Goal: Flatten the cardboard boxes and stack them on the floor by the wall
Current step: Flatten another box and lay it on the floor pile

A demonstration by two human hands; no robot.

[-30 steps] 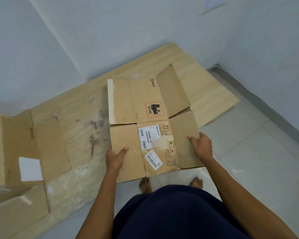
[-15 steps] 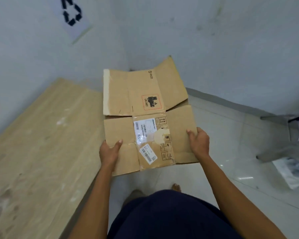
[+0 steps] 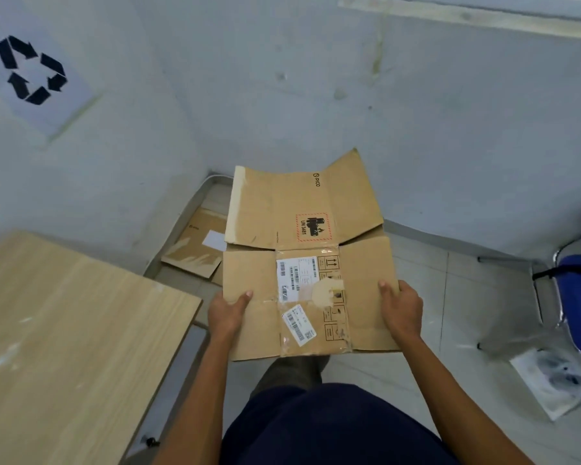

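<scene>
I hold a flattened brown cardboard box (image 3: 302, 229) in the air in front of me, flaps spread, with white shipping labels and a red hazard mark on its top face. My left hand (image 3: 227, 312) grips its left edge, thumb on top. My right hand (image 3: 401, 308) grips its right edge the same way. On the floor in the corner, against the wall, lies another flattened box (image 3: 195, 251) with a white label, partly hidden behind the one I hold.
A light wooden table (image 3: 64, 330) fills the lower left. A recycling sign (image 3: 31, 70) hangs on the left wall. A blue chair (image 3: 577, 297) with a metal frame stands at the right, a printed sheet (image 3: 550, 380) on the tiles below it.
I have turned right, away from the table, carrying the flattened box. The wall corner and the box lying on the floor have come into sight; my grip is unchanged.
</scene>
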